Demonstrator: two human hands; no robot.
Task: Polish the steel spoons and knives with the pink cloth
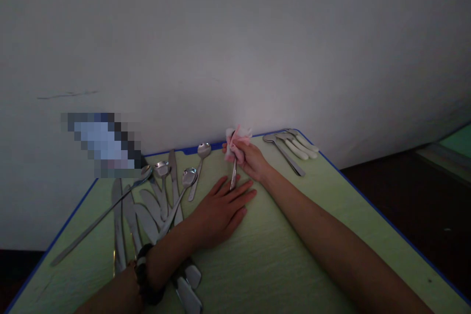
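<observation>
My right hand (250, 160) is closed around a crumpled pink cloth (236, 141) wrapped over the upper end of a metal utensil (233, 179), near the far edge of the green table (279, 255). The utensil's handle slants down toward my left hand (219, 211), which lies flat with fingers spread, its fingertips resting on the handle's lower end. A dark beaded bracelet (144, 274) circles my left wrist. What kind of utensil it is stays hidden under the cloth.
Several spoons (201, 153) and knives (127, 216) lie scattered at the left. A long thin utensil (95, 221) slants toward the left edge. White-handled cutlery (296, 149) sits at the far right corner. A white wall stands behind; dark floor lies right.
</observation>
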